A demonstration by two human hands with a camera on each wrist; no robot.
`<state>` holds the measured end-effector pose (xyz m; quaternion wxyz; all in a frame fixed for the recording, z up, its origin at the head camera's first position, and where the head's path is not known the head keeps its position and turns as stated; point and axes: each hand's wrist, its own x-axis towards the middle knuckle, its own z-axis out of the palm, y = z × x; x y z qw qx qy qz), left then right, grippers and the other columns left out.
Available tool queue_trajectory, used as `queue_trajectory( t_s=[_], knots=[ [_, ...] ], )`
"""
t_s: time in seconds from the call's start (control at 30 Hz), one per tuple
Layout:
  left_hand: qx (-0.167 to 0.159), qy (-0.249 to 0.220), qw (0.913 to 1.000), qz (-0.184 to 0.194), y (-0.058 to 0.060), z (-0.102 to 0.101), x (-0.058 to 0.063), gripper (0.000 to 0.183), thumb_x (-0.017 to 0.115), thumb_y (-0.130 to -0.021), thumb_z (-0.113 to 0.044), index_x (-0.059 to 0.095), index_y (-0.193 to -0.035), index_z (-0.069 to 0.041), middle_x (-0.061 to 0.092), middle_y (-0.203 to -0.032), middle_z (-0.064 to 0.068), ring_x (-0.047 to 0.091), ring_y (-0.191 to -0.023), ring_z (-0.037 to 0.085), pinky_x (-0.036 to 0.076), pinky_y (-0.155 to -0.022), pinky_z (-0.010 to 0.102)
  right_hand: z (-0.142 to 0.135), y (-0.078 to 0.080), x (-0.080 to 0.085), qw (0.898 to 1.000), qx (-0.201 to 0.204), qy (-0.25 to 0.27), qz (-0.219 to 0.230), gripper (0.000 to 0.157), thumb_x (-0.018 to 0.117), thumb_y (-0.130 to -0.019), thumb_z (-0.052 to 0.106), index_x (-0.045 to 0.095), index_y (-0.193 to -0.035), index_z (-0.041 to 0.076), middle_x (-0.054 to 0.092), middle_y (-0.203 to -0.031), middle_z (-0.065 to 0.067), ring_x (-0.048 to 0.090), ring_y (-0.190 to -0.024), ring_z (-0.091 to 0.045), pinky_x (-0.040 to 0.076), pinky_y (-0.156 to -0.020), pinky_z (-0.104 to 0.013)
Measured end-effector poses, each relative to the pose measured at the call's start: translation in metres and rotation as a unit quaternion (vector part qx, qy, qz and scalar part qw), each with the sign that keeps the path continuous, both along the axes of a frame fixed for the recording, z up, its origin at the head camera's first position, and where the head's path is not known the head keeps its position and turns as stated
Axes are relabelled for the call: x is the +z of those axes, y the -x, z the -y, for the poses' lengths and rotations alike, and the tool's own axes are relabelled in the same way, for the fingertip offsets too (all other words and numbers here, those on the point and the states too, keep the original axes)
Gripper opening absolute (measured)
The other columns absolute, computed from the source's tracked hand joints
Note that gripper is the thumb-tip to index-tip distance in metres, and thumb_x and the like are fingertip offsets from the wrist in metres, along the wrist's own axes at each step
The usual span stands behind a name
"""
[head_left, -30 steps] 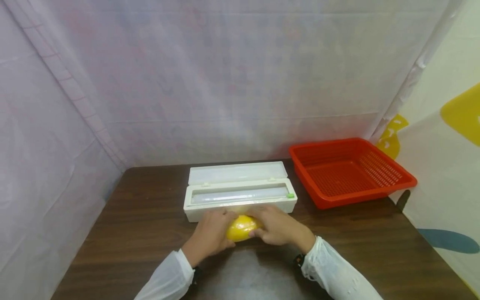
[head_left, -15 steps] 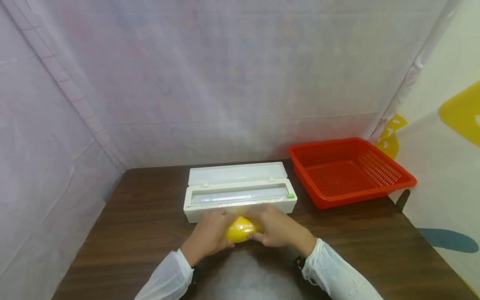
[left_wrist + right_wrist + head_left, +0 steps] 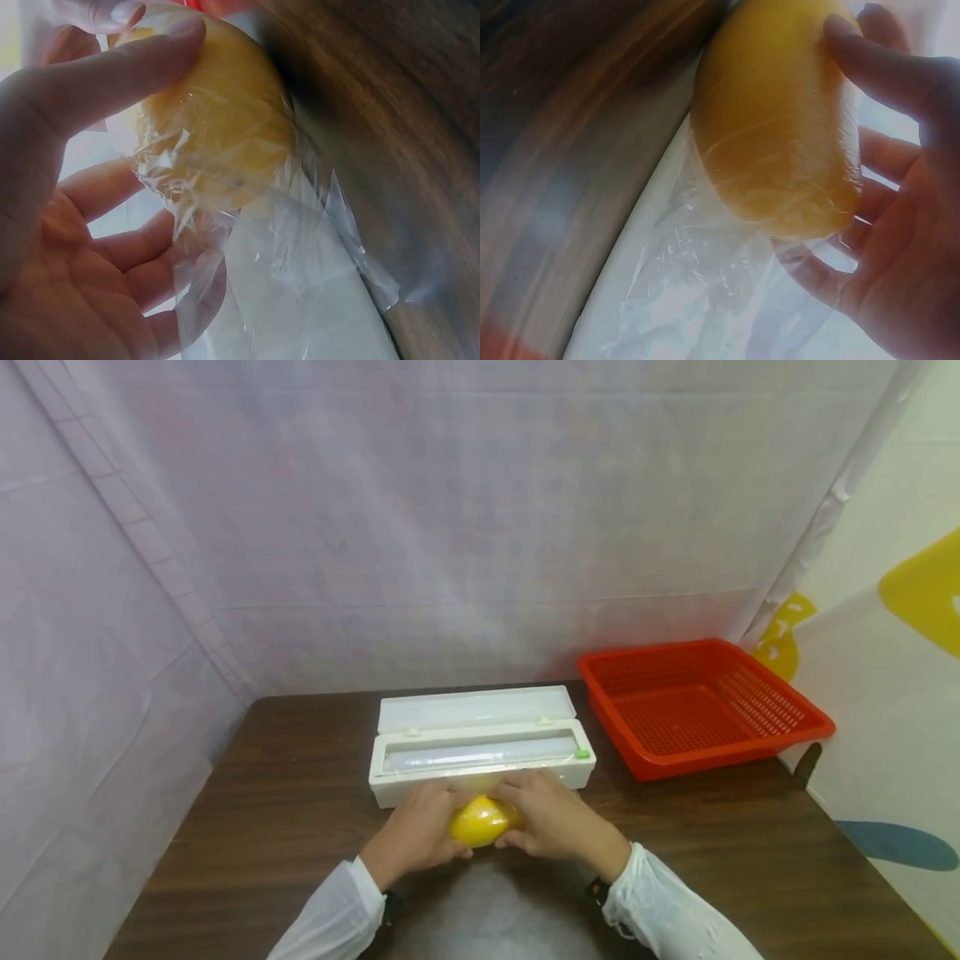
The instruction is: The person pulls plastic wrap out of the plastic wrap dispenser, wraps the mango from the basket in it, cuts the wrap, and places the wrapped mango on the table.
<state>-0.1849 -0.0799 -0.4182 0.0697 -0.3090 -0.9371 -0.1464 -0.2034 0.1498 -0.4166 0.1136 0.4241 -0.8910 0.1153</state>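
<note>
A smooth yellow oval fruit (image 3: pixel 478 821), perhaps a mango, is held between both hands just in front of the white cling film dispenser (image 3: pixel 480 781). Clear cling film (image 3: pixel 300 225) lies over it, with loose creased film trailing below the fruit. My left hand (image 3: pixel 420 827) grips the fruit's left end, the thumb (image 3: pixel 150 64) on its surface and the other fingers behind. The right hand (image 3: pixel 558 822) grips the other end, thumb (image 3: pixel 885 67) pressed against the film. Loose film (image 3: pixel 697 292) also hangs below the fruit in the right wrist view. The fingertips behind the fruit are partly hidden.
The dispenser's lid (image 3: pixel 476 708) is up, showing a film roll (image 3: pixel 480 754) and a green slider (image 3: pixel 582 753). A red perforated basket (image 3: pixel 750 752) stands at the back right of the brown table (image 3: pixel 285 777). White sheets (image 3: pixel 450 527) hang behind and at the left.
Both hands stay on the fruit in front of the dispenser. The fruit has turned slightly between them, and the right fingers have shifted a little.
</note>
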Motion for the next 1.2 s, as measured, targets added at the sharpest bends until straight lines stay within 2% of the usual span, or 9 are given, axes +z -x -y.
queue_trajectory(
  t_s=[0.27, 0.37, 0.53, 0.73, 0.83, 0.97, 1.1, 1.2],
  knots=[
    [0.002, -0.014, 0.9996, 0.022, -0.0013, 0.0001, 0.0026, 0.066, 0.092, -0.067, -0.038, 0.071, -0.124, -0.013, 0.072, -0.099, 0.003, 0.059, -0.083, 0.014, 0.051, -0.075, 0.033, -0.0006, 0.0048, -0.0029, 1.0, 0.016, 0.022, -0.005, 0.046, 0.084, -0.079, 0.039, 0.07, -0.119, 0.019, 0.071, -0.103, 0.009, 0.062, -0.085, -0.01, 0.053, -0.074, -0.032],
    [0.001, -0.016, 0.9997, 0.02, -0.0007, -0.0005, 0.002, 0.066, 0.091, -0.068, -0.036, 0.068, -0.126, -0.015, 0.072, -0.099, 0.002, 0.06, -0.085, 0.014, 0.053, -0.077, 0.034, -0.0012, 0.0063, -0.0041, 1.0, 0.015, 0.024, -0.003, 0.047, 0.082, -0.081, 0.038, 0.068, -0.123, 0.021, 0.071, -0.105, 0.009, 0.062, -0.086, -0.011, 0.052, -0.076, -0.033],
    [0.003, -0.027, 0.9992, 0.029, 0.0016, -0.0007, 0.0008, 0.069, 0.091, -0.069, -0.032, 0.063, -0.13, -0.019, 0.071, -0.108, -0.002, 0.062, -0.092, 0.013, 0.054, -0.085, 0.036, -0.0032, 0.0078, -0.005, 1.0, 0.005, 0.017, 0.008, 0.055, 0.078, -0.084, 0.041, 0.063, -0.133, 0.022, 0.07, -0.119, 0.009, 0.062, -0.094, -0.013, 0.052, -0.083, -0.035],
    [0.019, -0.039, 0.9977, 0.051, -0.0001, 0.0009, 0.0004, 0.063, 0.09, -0.07, -0.032, 0.06, -0.123, -0.014, 0.069, -0.103, -0.002, 0.059, -0.085, 0.01, 0.052, -0.077, 0.031, -0.0041, 0.0077, -0.0067, 0.999, -0.006, 0.014, 0.031, 0.058, 0.075, -0.086, 0.043, 0.06, -0.138, 0.023, 0.069, -0.124, 0.009, 0.061, -0.096, -0.013, 0.051, -0.085, -0.036],
    [0.019, -0.039, 0.9975, 0.055, -0.0005, 0.0008, 0.0014, 0.06, 0.088, -0.072, -0.032, 0.062, -0.123, -0.013, 0.07, -0.106, -0.001, 0.06, -0.088, 0.011, 0.052, -0.08, 0.032, -0.0048, 0.0076, -0.0079, 0.999, -0.014, 0.012, 0.04, 0.056, 0.073, -0.088, 0.044, 0.059, -0.139, 0.023, 0.069, -0.125, 0.008, 0.062, -0.098, -0.014, 0.051, -0.087, -0.037],
    [0.012, -0.041, 0.9978, 0.051, -0.001, 0.0002, 0.0024, 0.057, 0.086, -0.074, -0.031, 0.065, -0.124, -0.014, 0.07, -0.108, -0.003, 0.06, -0.09, 0.011, 0.052, -0.082, 0.034, -0.0055, 0.0073, -0.0084, 0.998, -0.024, 0.017, 0.049, 0.055, 0.071, -0.09, 0.043, 0.057, -0.139, 0.022, 0.069, -0.122, 0.005, 0.063, -0.101, -0.017, 0.051, -0.09, -0.04],
    [0.013, -0.043, 0.9981, 0.042, -0.0024, -0.0014, 0.0023, 0.049, 0.085, -0.074, -0.033, 0.066, -0.116, -0.016, 0.066, -0.096, -0.008, 0.054, -0.081, 0.008, 0.047, -0.075, 0.03, -0.0061, 0.0077, -0.0082, 0.998, -0.023, 0.023, 0.048, 0.05, 0.072, -0.089, 0.041, 0.058, -0.133, 0.019, 0.07, -0.117, 0.001, 0.064, -0.102, -0.02, 0.051, -0.091, -0.042],
    [0.019, -0.045, 0.9983, 0.033, -0.0045, -0.0034, 0.0024, 0.049, 0.085, -0.073, -0.037, 0.065, -0.114, -0.017, 0.064, -0.091, -0.01, 0.053, -0.079, 0.008, 0.044, -0.074, 0.031, -0.0063, 0.0085, -0.0077, 0.998, -0.018, 0.021, 0.048, 0.046, 0.072, -0.09, 0.04, 0.061, -0.129, 0.018, 0.07, -0.117, 0.001, 0.064, -0.102, -0.019, 0.051, -0.091, -0.042]
  ],
)
